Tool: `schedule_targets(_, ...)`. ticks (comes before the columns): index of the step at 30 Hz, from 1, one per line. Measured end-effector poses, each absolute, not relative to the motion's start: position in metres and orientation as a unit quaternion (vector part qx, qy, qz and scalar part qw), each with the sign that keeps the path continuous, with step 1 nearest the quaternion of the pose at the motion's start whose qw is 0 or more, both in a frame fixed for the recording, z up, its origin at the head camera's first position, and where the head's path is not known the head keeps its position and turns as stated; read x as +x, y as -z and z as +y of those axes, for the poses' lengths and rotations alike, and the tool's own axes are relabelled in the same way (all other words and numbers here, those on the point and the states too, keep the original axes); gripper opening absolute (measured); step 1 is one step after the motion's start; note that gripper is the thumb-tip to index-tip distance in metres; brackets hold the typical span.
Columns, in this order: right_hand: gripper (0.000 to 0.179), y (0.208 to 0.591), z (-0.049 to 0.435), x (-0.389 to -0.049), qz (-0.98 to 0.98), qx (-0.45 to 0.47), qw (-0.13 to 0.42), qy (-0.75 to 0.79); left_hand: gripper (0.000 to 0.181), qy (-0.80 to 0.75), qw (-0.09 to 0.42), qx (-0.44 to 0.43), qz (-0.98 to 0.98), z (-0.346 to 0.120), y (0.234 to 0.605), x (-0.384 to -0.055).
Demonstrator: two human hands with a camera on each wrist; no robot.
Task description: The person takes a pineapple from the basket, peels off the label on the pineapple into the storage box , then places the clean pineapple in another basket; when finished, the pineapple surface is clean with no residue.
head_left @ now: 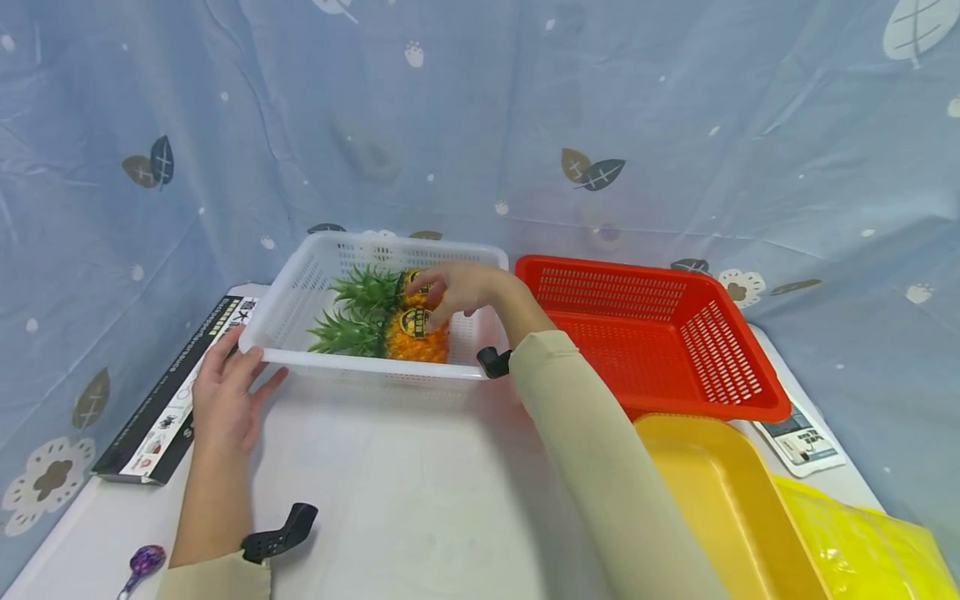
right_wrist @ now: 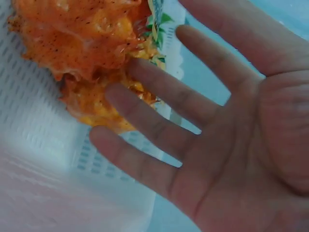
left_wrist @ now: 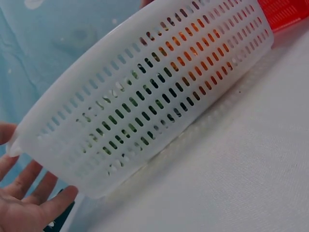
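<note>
A white basket [head_left: 405, 365] with slotted walls stands at the back of the table. Inside lie two small pineapples with green leaf crowns and black labels, the nearer one [head_left: 416, 342] in front of the farther one [head_left: 411, 283]. The left hand [head_left: 228, 404] is at the basket's front left corner. Its thumb lies at the rim and the other fingers spread below it, as the left wrist view shows. Over the pineapples reaches the right hand [head_left: 461, 287], palm down. In the right wrist view its fingers [right_wrist: 149, 111] are spread and nearly straight, overlapping the orange fruit.
A red basket [head_left: 637, 350] stands right of the white one, with a yellow tray [head_left: 697, 475] before it. Yellow packaging [head_left: 870, 542] lies at the right edge. A long black-and-white box [head_left: 176, 392] lies left, and a purple wrapped lollipop [head_left: 146, 560] near the front.
</note>
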State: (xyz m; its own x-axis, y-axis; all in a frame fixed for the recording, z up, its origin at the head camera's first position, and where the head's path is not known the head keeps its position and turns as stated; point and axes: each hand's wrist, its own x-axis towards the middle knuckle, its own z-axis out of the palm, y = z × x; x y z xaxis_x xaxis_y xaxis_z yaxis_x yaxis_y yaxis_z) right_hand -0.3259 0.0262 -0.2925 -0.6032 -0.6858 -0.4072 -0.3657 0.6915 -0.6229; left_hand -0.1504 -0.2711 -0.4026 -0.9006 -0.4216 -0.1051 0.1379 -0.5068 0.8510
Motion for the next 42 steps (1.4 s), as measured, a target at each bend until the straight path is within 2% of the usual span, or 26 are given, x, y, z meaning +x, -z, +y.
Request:
schedule_targets(8, 0.069, 0.298, 0.021, -0.321, 0.863, -0.304, 0.336, 0.224, 0.059, 0.845, 0.165, 0.162, -0.482, -0.27, 0.402, -0.153)
schedule_targets(28, 0.09, 0.3, 0.005, -0.315, 0.874, -0.3, 0.353, 0.148, 0.062, 0.84, 0.164, 0.185, -0.482, -0.267, 0.401, -0.156)
schedule_targets(37, 0.084, 0.3, -0.001, -0.314, 0.87, -0.285, 0.365, 0.17, 0.064, 0.851, 0.167, 0.182, -0.463, -0.27, 0.402, -0.153)
schedule_targets(42, 0.089, 0.301, -0.001, -0.315, 0.878, -0.273, 0.365, 0.143, 0.066, 0.852, 0.165, 0.179, -0.464, -0.27, 0.403, -0.153)
